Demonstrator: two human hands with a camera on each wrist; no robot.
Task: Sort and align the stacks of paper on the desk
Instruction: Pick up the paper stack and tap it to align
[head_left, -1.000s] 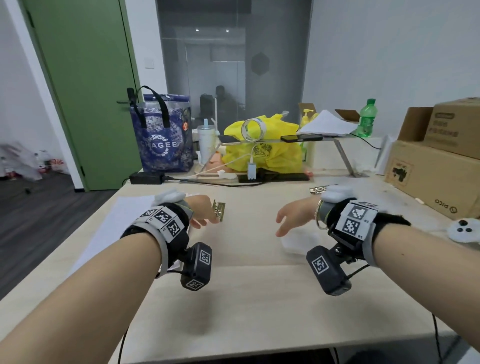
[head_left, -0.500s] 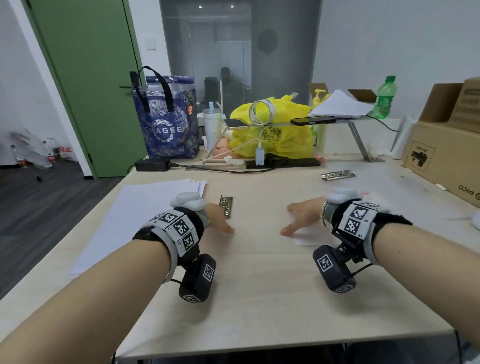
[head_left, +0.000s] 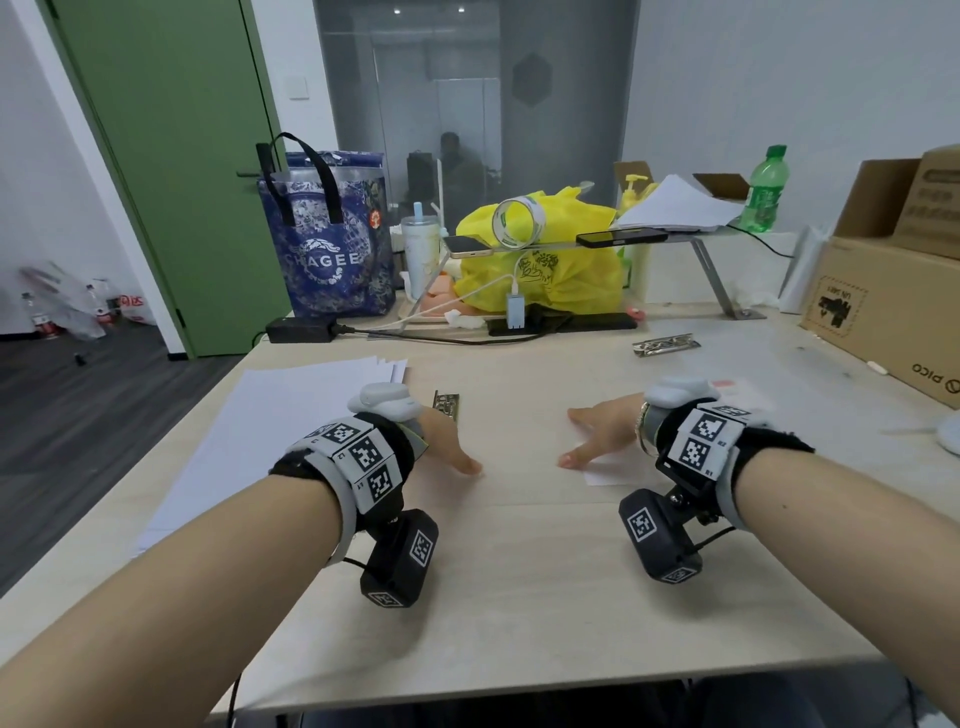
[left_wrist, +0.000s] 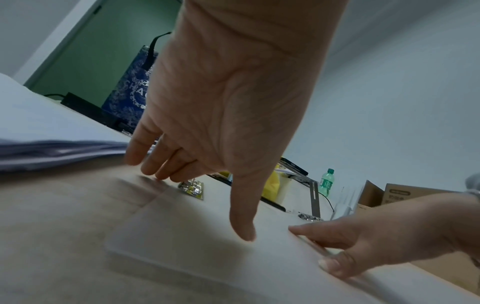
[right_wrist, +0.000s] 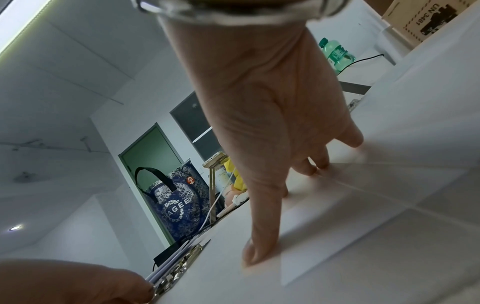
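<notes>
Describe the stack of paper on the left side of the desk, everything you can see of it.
The stack of paper is plain white, blank on top, lying flat on the desk near its left edge. Its sheets are fanned out of line, so several corners show at the far end and loose, uneven edges in the left wrist view. The left hand is right beside its right edge; contact is unclear.

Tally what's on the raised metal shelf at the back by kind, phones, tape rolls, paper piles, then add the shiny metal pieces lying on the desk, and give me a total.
Phones: 2
Tape roll: 1
Paper pile: 1
Shiny metal pieces: 2
Total: 6
</notes>
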